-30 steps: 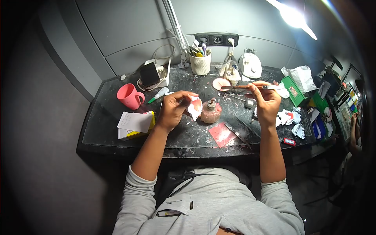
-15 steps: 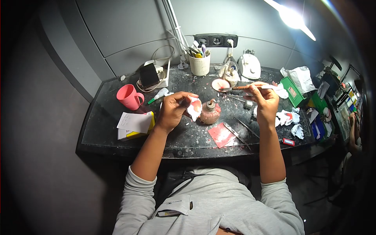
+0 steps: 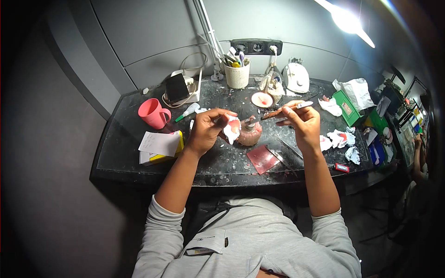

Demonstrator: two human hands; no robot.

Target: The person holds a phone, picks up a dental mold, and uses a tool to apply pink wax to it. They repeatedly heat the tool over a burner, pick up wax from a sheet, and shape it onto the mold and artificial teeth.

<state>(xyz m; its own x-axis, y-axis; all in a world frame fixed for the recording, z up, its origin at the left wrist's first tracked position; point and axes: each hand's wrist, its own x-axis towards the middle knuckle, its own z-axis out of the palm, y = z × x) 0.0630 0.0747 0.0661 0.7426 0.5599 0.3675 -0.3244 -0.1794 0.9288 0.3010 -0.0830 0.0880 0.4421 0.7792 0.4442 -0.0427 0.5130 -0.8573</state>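
My left hand (image 3: 205, 133) is closed on a white plaster dental cast (image 3: 229, 134) with a patch of red wax on it. Between the fingers of my right hand (image 3: 303, 127) is a wax knife (image 3: 275, 113) with a brown handle, its blade pointing left. The blade tip is right at the top of a round glass spirit burner (image 3: 250, 135), just right of the cast. In front of the burner lies a red wax sheet (image 3: 263, 159), with a metal instrument (image 3: 285, 163) beside it. Behind stands a small round dish (image 3: 262, 99) with red wax in it.
At the left are a pink mug (image 3: 153, 114) and a note pad (image 3: 160, 143) on a yellow box. A pot of tools (image 3: 237, 75) stands at the back. White plaster pieces (image 3: 340, 139) and a green box (image 3: 346, 107) lie to the right, under a bright lamp (image 3: 347, 21).
My right hand has moved left and slightly down, bringing the knife blade from near the dish to the burner's top. My left hand with the cast has barely moved.
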